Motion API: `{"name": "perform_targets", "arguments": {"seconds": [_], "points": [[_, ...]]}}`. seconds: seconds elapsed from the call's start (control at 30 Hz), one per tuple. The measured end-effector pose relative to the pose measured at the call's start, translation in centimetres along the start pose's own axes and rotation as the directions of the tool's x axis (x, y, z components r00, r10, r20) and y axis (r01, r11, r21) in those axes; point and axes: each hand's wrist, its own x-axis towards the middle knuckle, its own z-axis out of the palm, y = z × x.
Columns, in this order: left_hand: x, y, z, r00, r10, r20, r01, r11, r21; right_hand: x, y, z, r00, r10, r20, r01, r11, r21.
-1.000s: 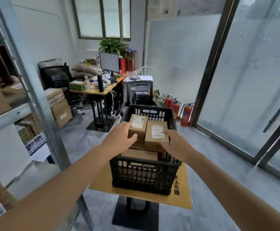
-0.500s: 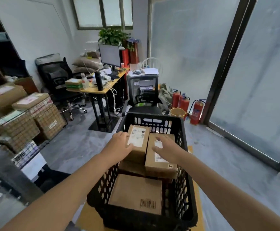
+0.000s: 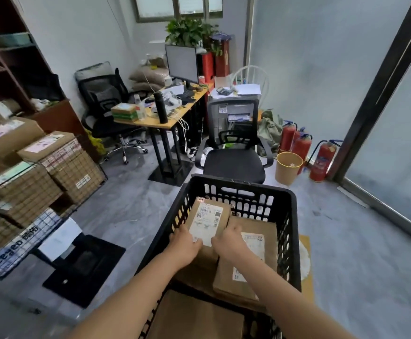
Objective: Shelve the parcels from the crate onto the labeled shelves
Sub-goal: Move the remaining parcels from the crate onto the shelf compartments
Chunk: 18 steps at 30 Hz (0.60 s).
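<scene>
Both hands are down inside the black crate [image 3: 238,189], gripping one small parcel [image 3: 208,222] from its near end. Left hand [image 3: 186,243] is clamped on the near left corner, right hand [image 3: 231,242] on the near right corner, fingers curled around the edges. That parcel is tilted, far end raised, white shipping label facing up, and it sits in the left half of the crate.

Just to its right a flatter labeled box [image 3: 251,260] lies in the crate, partly under the right forearm. Another plain carton [image 3: 194,316] fills the near end of the crate, under both forearms. Whether the gripped parcel rests on anything beneath it, can't tell.

Crate sits on a yellowish board [image 3: 306,270], visible along its right side.

Room around it: black office chair [image 3: 233,155] right behind the crate, desk [image 3: 165,113] with a monitor [image 3: 181,62] further back, three red fire extinguishers [image 3: 302,152] and a tan bin [image 3: 288,166] by the glass wall on the right. Stacked cartons [image 3: 40,162] on wire racking at left.
</scene>
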Motion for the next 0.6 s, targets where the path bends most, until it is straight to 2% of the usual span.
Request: {"name": "perform_targets", "arguments": {"seconds": [0.1,0.17,0.3,0.43,0.5,0.6], "points": [[0.8,-0.5,0.6,0.997,-0.070,0.032,0.076,0.961,-0.264,1.0,0.3,0.8,1.000,-0.002,0.001,0.002,0.999,0.036],[1.1,-0.8,0.3,0.993,-0.105,0.048,0.115,0.924,-0.365,1.5,0.6,1.2,0.998,0.024,-0.051,-0.018,0.994,0.110],[1.1,-1.1,-0.4,0.994,-0.090,0.064,0.109,0.906,-0.409,1.1,1.3,1.3,0.980,0.084,-0.178,-0.040,0.971,0.237],[-0.1,-0.3,-1.3,0.999,-0.036,-0.033,0.016,0.878,-0.478,0.6,0.8,0.7,0.930,0.073,-0.360,0.070,0.927,0.370],[-1.1,0.2,-2.4,0.994,-0.017,-0.107,-0.043,0.848,-0.529,0.3,-0.1,-0.3,0.933,0.057,-0.355,0.134,0.862,0.490],[-2.6,0.7,-4.1,0.983,-0.020,-0.182,-0.102,0.766,-0.635,-0.5,-1.2,-2.2,0.970,-0.062,-0.236,0.196,0.775,0.601]]}}
